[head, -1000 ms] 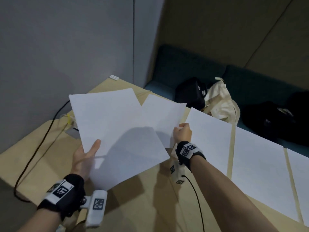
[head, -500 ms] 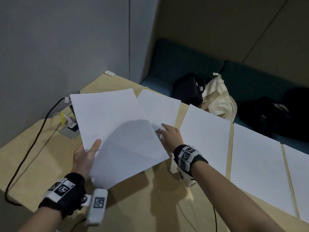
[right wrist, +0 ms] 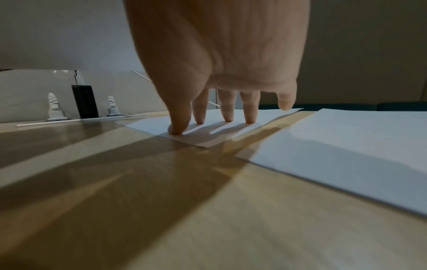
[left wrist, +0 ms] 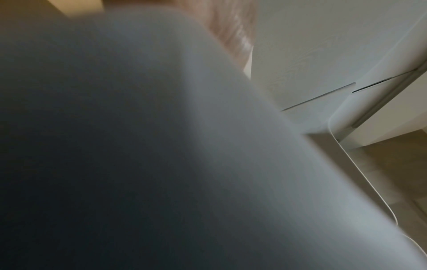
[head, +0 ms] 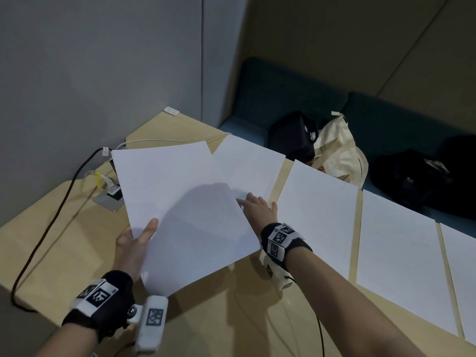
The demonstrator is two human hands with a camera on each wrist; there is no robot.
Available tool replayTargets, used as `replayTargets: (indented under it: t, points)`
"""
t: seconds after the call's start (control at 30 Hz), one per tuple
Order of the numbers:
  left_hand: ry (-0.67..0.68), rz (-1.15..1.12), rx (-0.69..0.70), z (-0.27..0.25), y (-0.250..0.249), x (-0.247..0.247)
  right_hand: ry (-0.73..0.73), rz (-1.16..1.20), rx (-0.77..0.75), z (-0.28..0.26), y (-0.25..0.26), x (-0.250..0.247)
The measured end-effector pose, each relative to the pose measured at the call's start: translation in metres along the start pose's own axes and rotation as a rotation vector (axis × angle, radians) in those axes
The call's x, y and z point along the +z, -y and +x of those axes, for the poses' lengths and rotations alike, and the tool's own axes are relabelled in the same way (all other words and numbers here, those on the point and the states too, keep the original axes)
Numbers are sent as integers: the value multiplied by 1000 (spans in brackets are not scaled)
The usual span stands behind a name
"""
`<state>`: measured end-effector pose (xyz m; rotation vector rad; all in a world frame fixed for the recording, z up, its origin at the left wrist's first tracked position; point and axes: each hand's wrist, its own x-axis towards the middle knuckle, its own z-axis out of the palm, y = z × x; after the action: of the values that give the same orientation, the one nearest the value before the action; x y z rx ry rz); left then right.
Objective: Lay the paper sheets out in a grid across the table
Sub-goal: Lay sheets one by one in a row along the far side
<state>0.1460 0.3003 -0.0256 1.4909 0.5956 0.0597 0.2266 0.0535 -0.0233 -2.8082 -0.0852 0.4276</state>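
Note:
My left hand [head: 136,243] holds a stack of white paper sheets [head: 180,207] above the wooden table [head: 51,228], thumb on top at the stack's left edge. That stack [left wrist: 161,146] fills the left wrist view as a blur. My right hand [head: 257,210] lies flat with straight fingers [right wrist: 227,109] pressing a single sheet [head: 249,168] onto the table; the held stack hides this sheet's left part. In the right wrist view the fingertips touch the sheet [right wrist: 208,135] near its close corner. More sheets lie in a row to the right: one [head: 316,215], another [head: 396,261], and a third [head: 463,279] at the frame's edge.
A black cable [head: 51,215] runs over the table's left side to a floor-box socket [head: 109,199] with plugs. Behind the table, a teal sofa [head: 283,99] carries a black bag [head: 291,135], a cream tote [head: 337,150] and dark clothing [head: 417,181]. A grey wall stands at left.
My right hand has set the single sheet down on the table, let go of its pinch and now presses it flat. The left hand keeps the stack nearly still.

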Motion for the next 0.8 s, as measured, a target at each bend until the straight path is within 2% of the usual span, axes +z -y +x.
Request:
replayTargets:
  t: [0.17,0.8]
  points:
    - [-2,39,-10,1,4,0,-25,8,25,-3,2,-3]
    - [15,-60,-43,-6,5,5,-38,-30,54,-8,-4,5]
